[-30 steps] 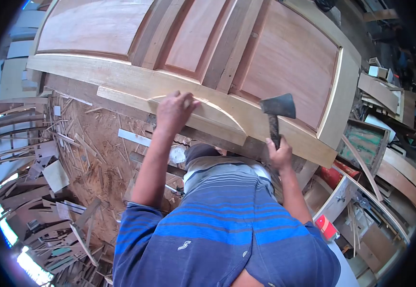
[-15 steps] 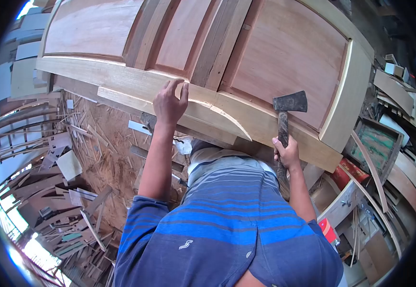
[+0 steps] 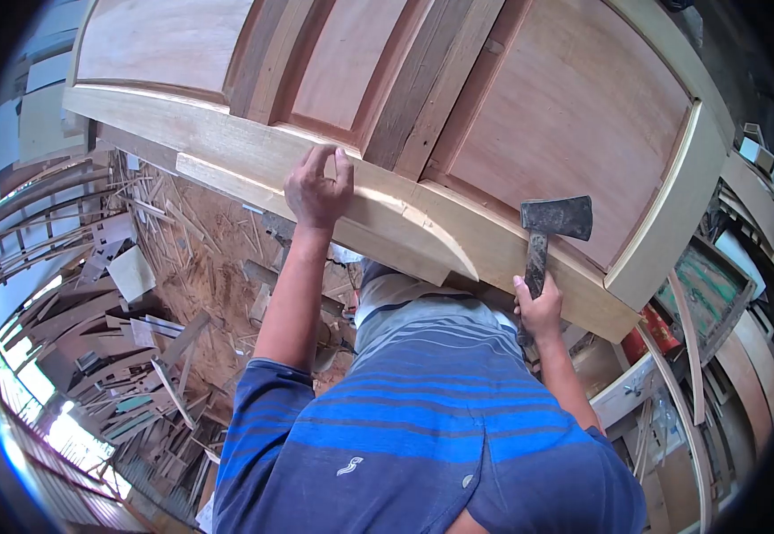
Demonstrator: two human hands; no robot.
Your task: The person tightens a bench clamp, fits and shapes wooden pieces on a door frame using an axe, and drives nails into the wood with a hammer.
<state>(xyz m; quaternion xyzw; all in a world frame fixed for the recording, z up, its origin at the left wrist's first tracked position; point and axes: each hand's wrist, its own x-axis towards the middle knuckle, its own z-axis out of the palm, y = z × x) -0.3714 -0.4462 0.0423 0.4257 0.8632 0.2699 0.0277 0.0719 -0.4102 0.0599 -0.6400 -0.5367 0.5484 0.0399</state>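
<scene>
A panelled wooden piece [image 3: 164, 125] with a pale frame lies across the upper view. Along its near edge is a pale board with a curved edge [image 3: 396, 249]. My left hand [image 3: 318, 189] is at this edge, its fingers bent and the thumb and forefinger close together; whatever may be between them is too small to make out. At the right, my right hand [image 3: 540, 307] grips the dark handle of a hatchet [image 3: 557, 218], whose head is up, over the frame's near edge.
Wood scraps and sawdust cover the floor [image 3: 218, 267] at the left. Stacked offcuts [image 3: 102, 356] stand at the lower left. A green-stained tray [image 3: 703, 289], a red object [image 3: 658, 331] and curved strips [image 3: 688, 356] are at the right.
My left hand has moved slightly left along the edge and its fingers have loosened. The hatchet in my right hand has shifted right and slightly down. The view has shifted a little.
</scene>
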